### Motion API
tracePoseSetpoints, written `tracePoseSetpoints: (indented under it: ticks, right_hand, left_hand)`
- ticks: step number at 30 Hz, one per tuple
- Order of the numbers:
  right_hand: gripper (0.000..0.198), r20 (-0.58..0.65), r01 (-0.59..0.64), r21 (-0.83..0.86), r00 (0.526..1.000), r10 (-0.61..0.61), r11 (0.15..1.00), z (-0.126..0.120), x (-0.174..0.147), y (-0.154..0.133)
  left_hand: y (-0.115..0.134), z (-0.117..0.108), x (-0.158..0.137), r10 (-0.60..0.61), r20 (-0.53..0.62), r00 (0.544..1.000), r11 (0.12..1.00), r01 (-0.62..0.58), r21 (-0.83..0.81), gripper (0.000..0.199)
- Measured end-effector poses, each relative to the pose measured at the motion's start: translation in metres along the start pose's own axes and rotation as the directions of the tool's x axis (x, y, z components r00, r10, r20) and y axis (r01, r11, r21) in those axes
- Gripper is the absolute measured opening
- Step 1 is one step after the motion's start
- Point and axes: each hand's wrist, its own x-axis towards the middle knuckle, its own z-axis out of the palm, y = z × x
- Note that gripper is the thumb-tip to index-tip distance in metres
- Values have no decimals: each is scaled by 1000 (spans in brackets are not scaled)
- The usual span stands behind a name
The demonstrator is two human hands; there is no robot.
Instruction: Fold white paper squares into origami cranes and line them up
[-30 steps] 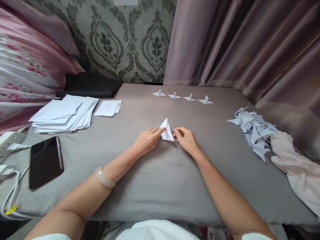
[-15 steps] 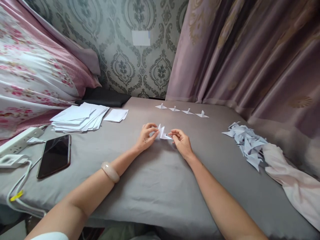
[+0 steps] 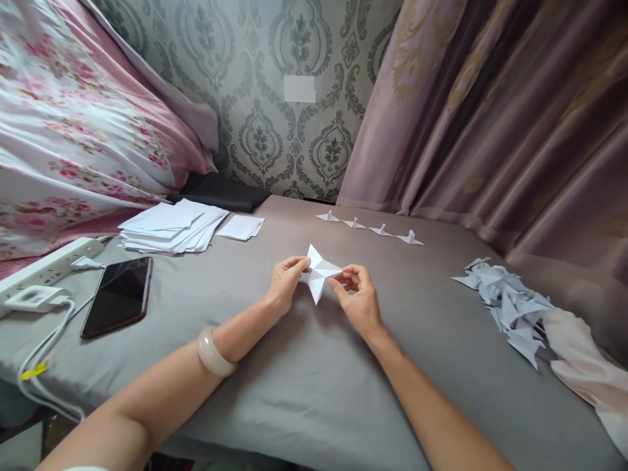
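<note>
A white origami paper crane (image 3: 319,273) is held just above the grey cloth, its pointed wings spread toward and away from me. My left hand (image 3: 287,281) pinches its left end between thumb and index finger. On the opposite side, my right hand (image 3: 359,297) grips the right-hand point with thumb and fingers, the others curled. Farther back, several small folded paper cranes (image 3: 381,230) stand in a slanting row. A heap of folded white paper pieces (image 3: 510,304) lies off to the right.
On the left are a stack of white paper sheets (image 3: 171,226), a smaller paper pile (image 3: 241,227), a phone (image 3: 118,297) and a power strip (image 3: 61,265) with cables. A pale cloth (image 3: 583,353) lies beside the heap. Curtains (image 3: 466,118) hang behind the grey-covered surface (image 3: 294,392).
The paper crane has been turned and opened out, so its wings now lie spread. Both hands have shifted their hold to its left and right ends. The view has swung slightly.
</note>
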Motion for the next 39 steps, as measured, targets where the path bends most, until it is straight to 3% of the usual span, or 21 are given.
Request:
tracePoseSetpoints:
  ticks: [3,5,9,15,20,24,27,31,35,39]
  right_hand:
    - [30,-56,-127,-52,991,124,991,1,-4,-5]
    - [30,-26,-174,-33,984,173,984,3,-7,-7]
    - [32,46,-149,-36,987,151,988,9,-9,-9]
    - [22,-20,-114,-8,993,113,993,9,-4,1]
    - [25,-75,-98,-43,993,95,994,0,1,5]
    - [24,-100,-97,-78,991,89,992,-6,4,6]
    - [23,-84,-89,-92,993,82,992,-9,5,6]
    - [20,-71,-44,-103,997,37,994,-11,7,3]
    - [16,-65,4,-65,998,-9,998,-14,9,-2]
    - [15,-52,-7,-26,999,6,1000,-14,8,-4]
  left_hand:
    - [0,0,-1,14,-43,999,1000,-15,-13,28]
    - [1,1,-2,36,-61,997,999,-38,-34,29]
    - [0,4,-7,50,-8,999,997,-51,-66,31]
    - [-4,5,-12,70,112,991,998,-69,-14,36]
    - [0,1,-13,193,213,958,962,-227,152,55]
    - [0,-2,-13,354,307,884,850,-441,289,31]
    - [-2,-3,-10,396,333,856,787,-503,357,14]
    - [1,-4,-8,395,308,865,811,-486,325,16]
    - [5,-5,-8,274,320,907,904,-357,238,19]
    - [5,-4,-8,189,373,908,953,-262,155,23]
